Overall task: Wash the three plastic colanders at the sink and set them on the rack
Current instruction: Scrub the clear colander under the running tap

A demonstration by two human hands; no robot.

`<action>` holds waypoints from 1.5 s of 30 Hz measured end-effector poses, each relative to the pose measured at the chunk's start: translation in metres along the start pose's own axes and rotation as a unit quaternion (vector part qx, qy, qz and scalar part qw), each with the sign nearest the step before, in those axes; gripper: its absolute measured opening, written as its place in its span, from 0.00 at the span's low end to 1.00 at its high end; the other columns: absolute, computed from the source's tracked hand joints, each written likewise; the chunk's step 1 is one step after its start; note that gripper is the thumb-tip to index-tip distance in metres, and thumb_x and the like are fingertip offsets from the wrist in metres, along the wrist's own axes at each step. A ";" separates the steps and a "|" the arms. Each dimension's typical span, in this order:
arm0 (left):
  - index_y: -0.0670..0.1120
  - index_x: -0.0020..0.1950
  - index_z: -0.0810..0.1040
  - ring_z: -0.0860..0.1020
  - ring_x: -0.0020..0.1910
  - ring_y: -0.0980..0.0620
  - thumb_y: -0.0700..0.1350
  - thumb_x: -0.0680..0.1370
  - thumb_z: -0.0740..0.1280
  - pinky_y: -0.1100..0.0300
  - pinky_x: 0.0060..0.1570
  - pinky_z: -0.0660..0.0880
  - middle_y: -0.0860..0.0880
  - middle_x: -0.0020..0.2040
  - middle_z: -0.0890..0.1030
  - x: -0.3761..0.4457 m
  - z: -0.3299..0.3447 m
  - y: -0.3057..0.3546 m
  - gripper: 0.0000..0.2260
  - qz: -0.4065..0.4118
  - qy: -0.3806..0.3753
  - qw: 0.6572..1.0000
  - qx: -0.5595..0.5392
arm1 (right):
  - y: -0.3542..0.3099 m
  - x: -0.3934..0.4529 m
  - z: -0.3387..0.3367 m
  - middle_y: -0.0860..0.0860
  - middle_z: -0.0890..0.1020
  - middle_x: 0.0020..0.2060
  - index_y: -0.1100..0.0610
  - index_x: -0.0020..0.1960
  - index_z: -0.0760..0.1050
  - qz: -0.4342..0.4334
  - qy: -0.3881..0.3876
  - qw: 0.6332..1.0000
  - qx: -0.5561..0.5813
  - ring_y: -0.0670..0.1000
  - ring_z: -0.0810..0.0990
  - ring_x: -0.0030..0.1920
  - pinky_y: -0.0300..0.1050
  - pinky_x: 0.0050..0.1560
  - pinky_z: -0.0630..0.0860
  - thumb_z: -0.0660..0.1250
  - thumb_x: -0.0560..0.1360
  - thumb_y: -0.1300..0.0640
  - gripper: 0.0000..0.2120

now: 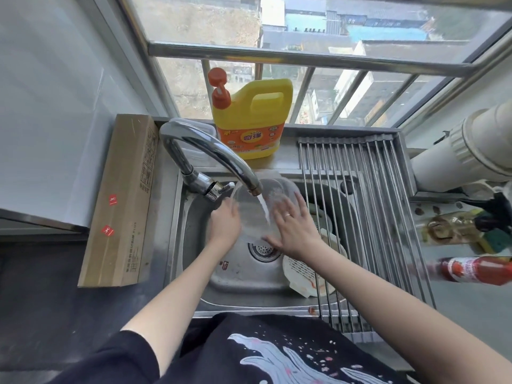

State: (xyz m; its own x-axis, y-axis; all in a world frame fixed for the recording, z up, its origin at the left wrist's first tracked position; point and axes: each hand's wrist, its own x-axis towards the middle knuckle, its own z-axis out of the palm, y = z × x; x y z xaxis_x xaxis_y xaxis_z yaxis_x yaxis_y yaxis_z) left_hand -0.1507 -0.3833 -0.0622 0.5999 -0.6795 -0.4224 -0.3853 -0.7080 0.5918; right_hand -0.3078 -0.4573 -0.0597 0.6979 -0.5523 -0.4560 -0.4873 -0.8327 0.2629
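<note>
Your left hand (224,223) grips the clear colander (256,206) under the faucet (210,153) stream mid-sink, so let your flat, open right hand (293,231) rub every hole, turning it slowly.

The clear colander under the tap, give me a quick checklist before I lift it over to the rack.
1. Water running on the clear colander: ok, stream from the tap hits it.
2. Left hand gripping its rim: ok.
3. Right hand gripping: not ok, fingers lie flat against it.
4. Rack has free space: ok, bars are bare.
5. Rinsed clean: cannot tell.
6. Other colanders washed: not ok, the white colander lies stained in the sink.
</note>
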 end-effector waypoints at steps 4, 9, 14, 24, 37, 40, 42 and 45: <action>0.34 0.56 0.76 0.75 0.56 0.35 0.44 0.81 0.56 0.52 0.52 0.70 0.33 0.55 0.78 0.000 0.012 0.003 0.16 -0.086 -0.009 0.994 -0.061 | -0.015 -0.002 -0.009 0.61 0.67 0.71 0.60 0.72 0.65 -0.043 -0.057 0.995 0.065 0.61 0.61 0.73 0.60 0.74 0.46 0.49 0.76 0.33 0.37; 0.33 0.59 0.75 0.81 0.25 0.46 0.42 0.80 0.59 0.64 0.16 0.70 0.36 0.56 0.77 -0.003 0.014 -0.006 0.15 -0.216 -0.099 0.959 -0.156 | -0.004 -0.007 -0.015 0.52 0.83 0.46 0.56 0.55 0.74 -0.178 -0.002 0.983 0.048 0.55 0.82 0.48 0.49 0.56 0.71 0.59 0.75 0.66 0.12; 0.38 0.65 0.70 0.80 0.29 0.46 0.54 0.79 0.60 0.59 0.29 0.78 0.38 0.54 0.77 0.001 -0.002 -0.003 0.23 -0.223 -0.135 0.942 -0.209 | 0.000 -0.007 0.004 0.51 0.81 0.35 0.55 0.46 0.76 -0.140 0.119 0.966 0.182 0.55 0.77 0.41 0.48 0.51 0.67 0.66 0.73 0.62 0.04; 0.44 0.74 0.63 0.68 0.68 0.43 0.59 0.82 0.46 0.55 0.64 0.64 0.51 0.65 0.68 -0.005 -0.023 -0.021 0.27 -0.244 -0.127 0.879 -0.390 | -0.021 -0.013 -0.012 0.50 0.77 0.34 0.57 0.41 0.73 0.078 0.090 0.623 0.773 0.47 0.76 0.34 0.39 0.39 0.74 0.64 0.79 0.55 0.09; 0.45 0.51 0.79 0.82 0.43 0.47 0.58 0.82 0.51 0.55 0.47 0.77 0.45 0.41 0.85 0.009 -0.022 -0.025 0.22 -0.316 -0.233 0.767 -0.507 | -0.022 -0.001 0.003 0.58 0.84 0.49 0.63 0.58 0.76 0.305 -0.067 0.192 0.931 0.57 0.82 0.50 0.55 0.54 0.78 0.59 0.81 0.54 0.14; 0.47 0.49 0.80 0.79 0.47 0.47 0.60 0.78 0.60 0.53 0.54 0.75 0.46 0.41 0.84 0.014 -0.017 -0.014 0.18 -0.323 -0.178 0.768 -0.524 | -0.025 -0.004 0.000 0.55 0.82 0.45 0.64 0.60 0.73 0.334 -0.022 0.385 0.860 0.50 0.80 0.41 0.47 0.45 0.76 0.58 0.79 0.63 0.11; 0.47 0.56 0.80 0.79 0.54 0.46 0.61 0.76 0.62 0.51 0.60 0.74 0.45 0.51 0.83 0.020 -0.009 -0.016 0.20 -0.322 -0.146 0.784 -0.511 | -0.024 -0.009 -0.001 0.52 0.74 0.64 0.57 0.70 0.67 0.324 0.087 0.549 0.765 0.50 0.73 0.62 0.49 0.64 0.70 0.56 0.80 0.60 0.18; 0.48 0.59 0.80 0.79 0.56 0.44 0.62 0.74 0.63 0.51 0.57 0.76 0.45 0.56 0.82 0.024 0.004 -0.022 0.23 -0.315 -0.115 0.788 -0.517 | -0.016 -0.020 -0.015 0.45 0.64 0.73 0.53 0.75 0.61 0.183 0.241 0.721 0.623 0.44 0.59 0.74 0.46 0.74 0.53 0.52 0.82 0.55 0.21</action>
State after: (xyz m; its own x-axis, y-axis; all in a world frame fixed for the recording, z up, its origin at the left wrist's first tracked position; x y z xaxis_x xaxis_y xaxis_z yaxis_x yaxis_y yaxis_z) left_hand -0.1305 -0.3848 -0.0884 0.2551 -0.3559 -0.8990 0.7865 -0.4645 0.4071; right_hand -0.3057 -0.4332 -0.0420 0.3587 -0.9254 -0.1221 -0.5689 -0.1131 -0.8146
